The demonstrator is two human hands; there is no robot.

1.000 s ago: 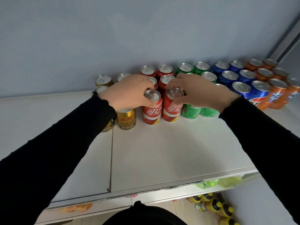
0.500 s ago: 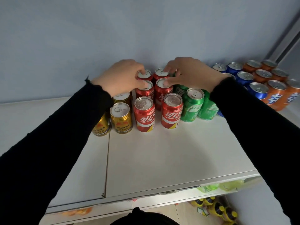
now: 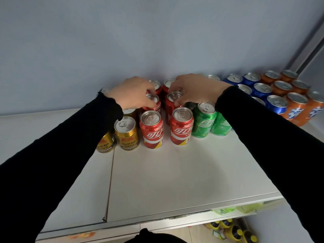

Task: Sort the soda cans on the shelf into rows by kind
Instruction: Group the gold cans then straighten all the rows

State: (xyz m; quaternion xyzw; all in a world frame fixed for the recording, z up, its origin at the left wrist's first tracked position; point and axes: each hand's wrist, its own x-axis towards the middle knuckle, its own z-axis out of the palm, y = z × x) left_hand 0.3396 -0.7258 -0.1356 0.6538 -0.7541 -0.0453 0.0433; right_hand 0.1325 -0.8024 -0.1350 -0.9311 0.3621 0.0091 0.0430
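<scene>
Cans stand in colour rows on the white shelf top (image 3: 175, 181): gold cans (image 3: 127, 133) at left, then red cans, green cans (image 3: 204, 120), blue cans (image 3: 277, 104) and orange cans (image 3: 296, 109) at right. My left hand (image 3: 133, 92) grips the top of a red can in the second row (image 3: 152, 102). My right hand (image 3: 198, 90) grips the top of the red can beside it (image 3: 172, 100). Two front red cans (image 3: 152, 130) (image 3: 181, 128) stand free before them. Two more red cans (image 3: 166, 85) stand behind, against the wall.
A blue-grey wall (image 3: 140, 41) rises directly behind the cans. A seam (image 3: 109, 181) splits the shelf top left of centre. Yellow bottles (image 3: 233, 232) stand on the floor below the front edge at lower right.
Both hands left the front pair of red cans and reached back to the rows behind. Since half a second ago they have come slightly forward onto the second-row red cans.
</scene>
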